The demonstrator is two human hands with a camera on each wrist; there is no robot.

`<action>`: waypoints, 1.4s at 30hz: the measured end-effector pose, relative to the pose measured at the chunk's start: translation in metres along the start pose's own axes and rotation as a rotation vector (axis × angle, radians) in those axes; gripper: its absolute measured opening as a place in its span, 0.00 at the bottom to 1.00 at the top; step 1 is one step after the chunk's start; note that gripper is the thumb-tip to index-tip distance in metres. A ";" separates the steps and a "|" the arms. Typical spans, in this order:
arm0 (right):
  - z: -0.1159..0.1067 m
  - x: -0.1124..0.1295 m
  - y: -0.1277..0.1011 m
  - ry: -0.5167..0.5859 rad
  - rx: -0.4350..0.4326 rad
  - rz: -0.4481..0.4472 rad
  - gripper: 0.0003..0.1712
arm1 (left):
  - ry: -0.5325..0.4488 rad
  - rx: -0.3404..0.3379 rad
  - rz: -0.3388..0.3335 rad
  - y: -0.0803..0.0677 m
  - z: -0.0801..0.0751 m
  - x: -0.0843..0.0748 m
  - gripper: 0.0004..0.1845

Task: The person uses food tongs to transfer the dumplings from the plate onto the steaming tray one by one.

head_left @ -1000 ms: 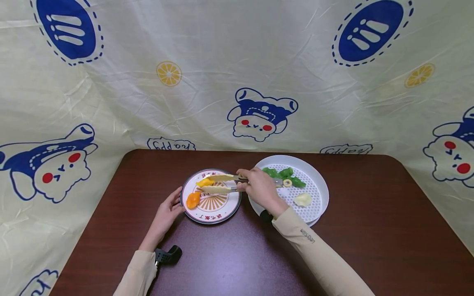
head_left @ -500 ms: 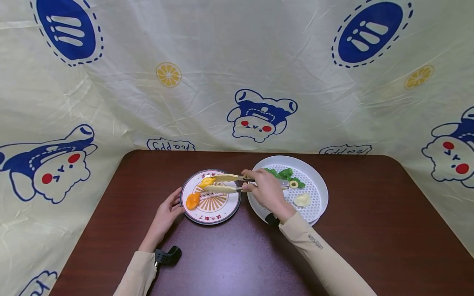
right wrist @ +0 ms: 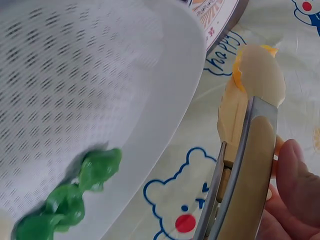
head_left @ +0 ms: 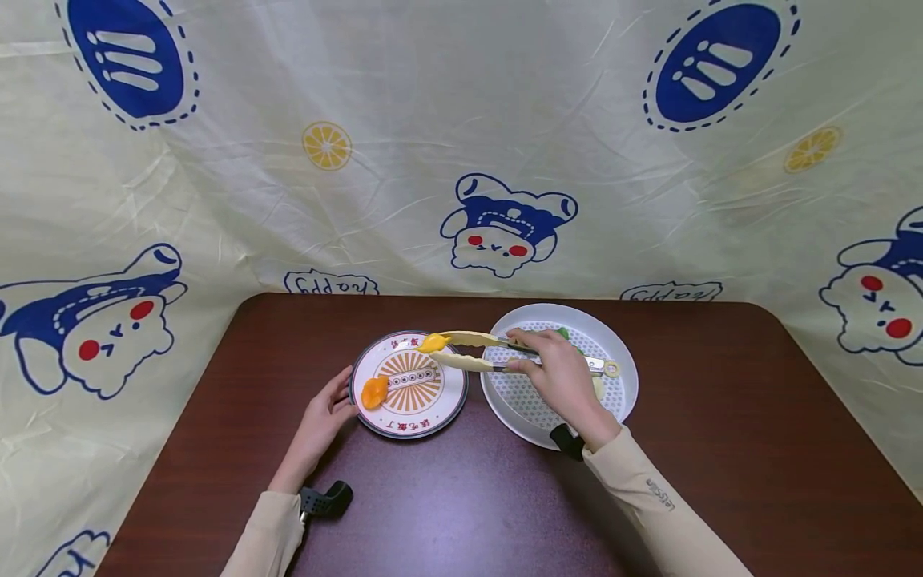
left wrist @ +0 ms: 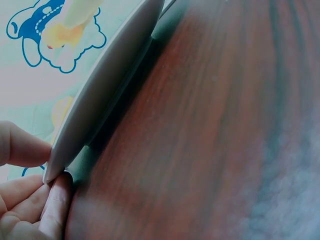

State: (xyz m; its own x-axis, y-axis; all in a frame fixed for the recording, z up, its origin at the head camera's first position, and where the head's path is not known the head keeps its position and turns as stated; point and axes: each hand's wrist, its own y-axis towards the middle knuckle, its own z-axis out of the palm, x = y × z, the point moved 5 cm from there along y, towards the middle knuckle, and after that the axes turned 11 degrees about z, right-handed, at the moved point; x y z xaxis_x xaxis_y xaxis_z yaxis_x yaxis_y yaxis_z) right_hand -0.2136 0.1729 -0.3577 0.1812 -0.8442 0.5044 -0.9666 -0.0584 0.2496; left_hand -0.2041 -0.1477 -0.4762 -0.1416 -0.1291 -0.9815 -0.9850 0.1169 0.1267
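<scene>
My right hand grips cream-tipped metal tongs that pinch a yellow-orange food piece. The piece hangs over the gap between the patterned plate and the white perforated tray. In the right wrist view the tongs carry the food piece above the tray. An orange piece lies on the plate's left side. My left hand holds the plate's left rim, with fingertips at its edge.
Green leaves lie in the tray; in the head view my hand mostly hides them. A pale piece peeks out beside my hand. The dark wooden table is backed by a printed cloth.
My right hand has carried the tongs and the yellow piece rightward, from over the plate toward the tray. My left hand has stayed on the plate's rim.
</scene>
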 end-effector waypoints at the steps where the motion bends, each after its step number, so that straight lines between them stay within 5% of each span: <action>1: -0.002 -0.002 -0.001 0.004 -0.004 0.005 0.24 | 0.001 0.000 -0.005 0.000 0.000 0.000 0.35; 22: -0.034 -0.052 -0.026 -0.015 -0.084 0.058 0.26 | 0.019 -0.003 -0.012 0.000 0.000 0.000 0.34; 42: -0.036 -0.083 -0.035 -0.043 -0.110 0.096 0.27 | 0.007 0.001 -0.025 0.000 0.001 0.001 0.34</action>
State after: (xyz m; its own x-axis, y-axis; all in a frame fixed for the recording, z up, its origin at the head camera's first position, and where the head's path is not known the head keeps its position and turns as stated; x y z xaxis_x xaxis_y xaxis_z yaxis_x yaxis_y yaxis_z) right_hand -0.1886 0.2641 -0.3780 0.0785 -0.8655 0.4947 -0.9529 0.0806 0.2923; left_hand -0.2036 -0.1469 -0.4770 -0.1173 -0.1390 -0.9833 -0.9882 0.1148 0.1016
